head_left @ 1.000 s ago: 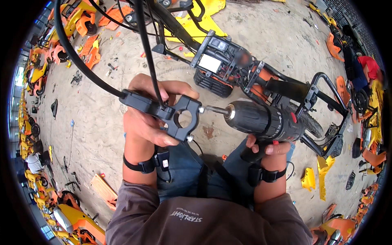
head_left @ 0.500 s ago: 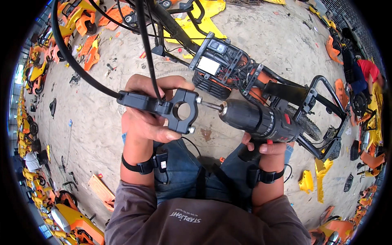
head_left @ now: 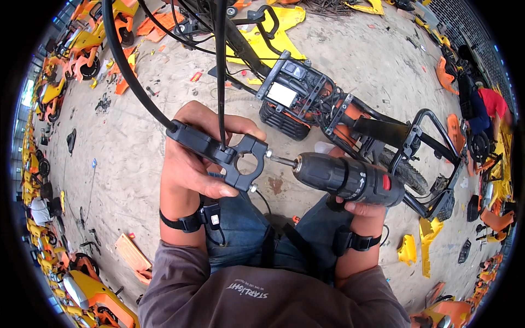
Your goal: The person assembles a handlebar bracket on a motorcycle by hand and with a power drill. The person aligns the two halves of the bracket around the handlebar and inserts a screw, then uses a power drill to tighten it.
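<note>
My left hand (head_left: 188,169) grips a black handlebar clamp (head_left: 203,143) with black cables running up out of it. Its round opening faces right, and two silver bolts stick out of its right edge. In my right hand (head_left: 363,209) is a black cordless drill (head_left: 344,177), held by its handle with the chuck pointing left. The drill's bit (head_left: 283,160) meets the upper bolt (head_left: 268,153); whether it is turning I cannot tell. Most of my right fingers are hidden under the drill body.
A stripped black vehicle frame (head_left: 383,126) with exposed wiring and a wheel lies beyond the drill. Yellow panels (head_left: 290,27) and orange parts are scattered over the concrete floor (head_left: 350,65). At far right, a person in a red shirt (head_left: 494,104) bends over.
The clamp and its cables have shifted slightly right and down, and the clamp has tilted. The drill has moved down a little, with its bit still at the upper bolt.
</note>
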The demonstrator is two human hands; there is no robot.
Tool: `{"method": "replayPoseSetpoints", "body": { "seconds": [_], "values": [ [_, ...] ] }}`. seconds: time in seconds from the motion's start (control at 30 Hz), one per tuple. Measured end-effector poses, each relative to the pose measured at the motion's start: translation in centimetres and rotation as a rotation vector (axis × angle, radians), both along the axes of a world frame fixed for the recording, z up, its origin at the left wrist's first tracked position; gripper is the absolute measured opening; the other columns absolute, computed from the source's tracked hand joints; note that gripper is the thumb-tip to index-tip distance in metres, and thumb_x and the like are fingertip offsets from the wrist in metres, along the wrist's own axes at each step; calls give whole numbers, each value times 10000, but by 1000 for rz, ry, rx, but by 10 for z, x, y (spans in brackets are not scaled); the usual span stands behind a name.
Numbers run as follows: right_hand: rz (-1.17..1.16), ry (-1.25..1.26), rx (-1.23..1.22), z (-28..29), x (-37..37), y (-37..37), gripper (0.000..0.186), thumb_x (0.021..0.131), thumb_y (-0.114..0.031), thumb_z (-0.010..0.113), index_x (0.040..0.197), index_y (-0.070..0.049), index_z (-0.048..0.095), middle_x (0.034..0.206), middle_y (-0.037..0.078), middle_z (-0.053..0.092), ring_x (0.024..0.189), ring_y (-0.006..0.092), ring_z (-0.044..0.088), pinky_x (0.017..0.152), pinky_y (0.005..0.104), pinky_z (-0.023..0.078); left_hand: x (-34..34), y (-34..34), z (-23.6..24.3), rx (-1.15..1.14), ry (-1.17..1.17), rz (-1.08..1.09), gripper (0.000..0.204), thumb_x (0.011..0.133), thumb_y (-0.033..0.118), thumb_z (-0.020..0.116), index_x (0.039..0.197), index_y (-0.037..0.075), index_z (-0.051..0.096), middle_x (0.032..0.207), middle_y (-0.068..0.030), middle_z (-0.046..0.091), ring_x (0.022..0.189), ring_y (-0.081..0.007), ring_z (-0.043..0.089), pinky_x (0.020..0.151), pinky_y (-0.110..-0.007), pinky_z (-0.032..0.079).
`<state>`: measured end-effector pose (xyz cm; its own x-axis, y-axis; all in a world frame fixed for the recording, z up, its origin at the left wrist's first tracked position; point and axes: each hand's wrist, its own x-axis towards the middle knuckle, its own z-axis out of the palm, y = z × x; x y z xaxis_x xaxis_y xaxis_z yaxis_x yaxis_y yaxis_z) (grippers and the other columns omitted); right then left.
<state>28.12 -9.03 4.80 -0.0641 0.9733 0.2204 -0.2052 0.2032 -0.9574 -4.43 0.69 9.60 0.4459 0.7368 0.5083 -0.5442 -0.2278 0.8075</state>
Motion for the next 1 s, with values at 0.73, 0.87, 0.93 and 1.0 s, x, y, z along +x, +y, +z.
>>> {"method": "replayPoseSetpoints", "body": {
  "seconds": [0.73, 0.87, 0.93, 1.0],
  "values": [
    [469, 45, -41, 22, -18, 6, 513, 728, 36, 753, 1197, 72, 549, 971, 167, 680, 748, 148, 645, 651, 273, 517, 0, -6, -5, -41, -20, 147, 727, 430, 199, 972, 904, 63, 438, 874, -262, 629, 948, -397, 671, 697, -388, 553],
    [493, 308, -219, 15, -20, 4, 542, 689, 24, 728, 1199, 62, 546, 969, 191, 674, 723, 170, 646, 647, 282, 519, 2, -6, -5, -49, -19, 138, 732, 432, 176, 967, 922, 67, 433, 898, -283, 630, 951, -388, 670, 678, -366, 546],
    [482, 375, -268, 9, -18, 3, 594, 632, -28, 754, 1180, 68, 546, 947, 232, 666, 664, 205, 650, 604, 288, 525, 4, -5, -6, -31, -25, 117, 738, 433, 159, 964, 934, 68, 430, 929, -310, 628, 956, -385, 668, 681, -366, 547],
    [372, 433, -340, 13, -20, -4, 615, 623, -73, 776, 1163, 101, 537, 924, 240, 660, 639, 222, 651, 575, 300, 526, 7, -6, -6, -37, -40, 100, 740, 436, 144, 961, 942, 69, 427, 969, -339, 621, 960, -385, 665, 705, -382, 551]
  ]
}}
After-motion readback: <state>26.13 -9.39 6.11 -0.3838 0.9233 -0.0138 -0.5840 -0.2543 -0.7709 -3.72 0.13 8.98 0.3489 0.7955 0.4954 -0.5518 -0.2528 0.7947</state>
